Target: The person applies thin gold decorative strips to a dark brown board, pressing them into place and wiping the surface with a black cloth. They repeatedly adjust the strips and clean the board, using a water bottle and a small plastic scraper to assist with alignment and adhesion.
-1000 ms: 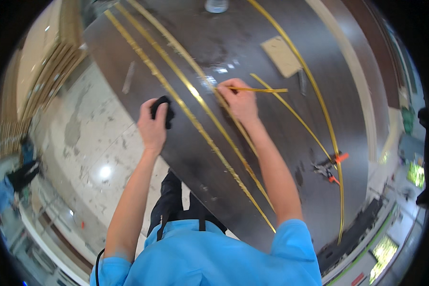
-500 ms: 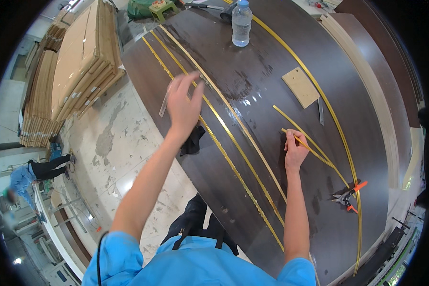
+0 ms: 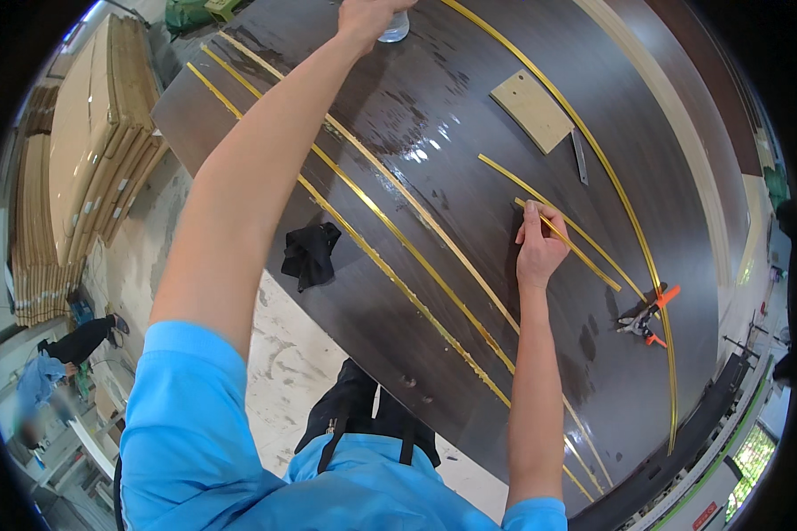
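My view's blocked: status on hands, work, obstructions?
Left hand at clear plastic bottle, grip cut off by frame. Right hand pinching thin gold strip. Crumpled black cloth on dark brown tabletop, clear of both hands.

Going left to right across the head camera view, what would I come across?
Stacked brown panels, black cloth, left hand at the top edge, right hand pinching a thin gold strip, orange-handled hand tool.
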Available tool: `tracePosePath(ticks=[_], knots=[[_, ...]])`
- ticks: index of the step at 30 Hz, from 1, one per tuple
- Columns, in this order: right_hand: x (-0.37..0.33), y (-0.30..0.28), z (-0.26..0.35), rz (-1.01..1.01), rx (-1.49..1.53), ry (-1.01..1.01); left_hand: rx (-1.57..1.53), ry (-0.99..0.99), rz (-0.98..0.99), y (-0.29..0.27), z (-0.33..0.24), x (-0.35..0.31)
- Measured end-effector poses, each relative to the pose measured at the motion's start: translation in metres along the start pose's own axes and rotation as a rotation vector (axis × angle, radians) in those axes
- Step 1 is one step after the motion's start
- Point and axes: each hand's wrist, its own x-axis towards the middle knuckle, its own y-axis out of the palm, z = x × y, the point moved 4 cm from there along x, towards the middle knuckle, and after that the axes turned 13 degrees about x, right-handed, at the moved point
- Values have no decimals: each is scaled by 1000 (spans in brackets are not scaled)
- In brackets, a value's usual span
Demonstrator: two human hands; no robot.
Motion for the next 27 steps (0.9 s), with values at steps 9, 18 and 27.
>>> tracePosePath(ticks=[9,18,27], knots=[[1,2,0,-35,-19,30,693,128,642,-65,-89,-146],[1,-4,0,-31,117,53,1596,683,992,-72,-56,-191],[2,-6,3,-2,189,21,1696,886,912,-41,-65,-215]])
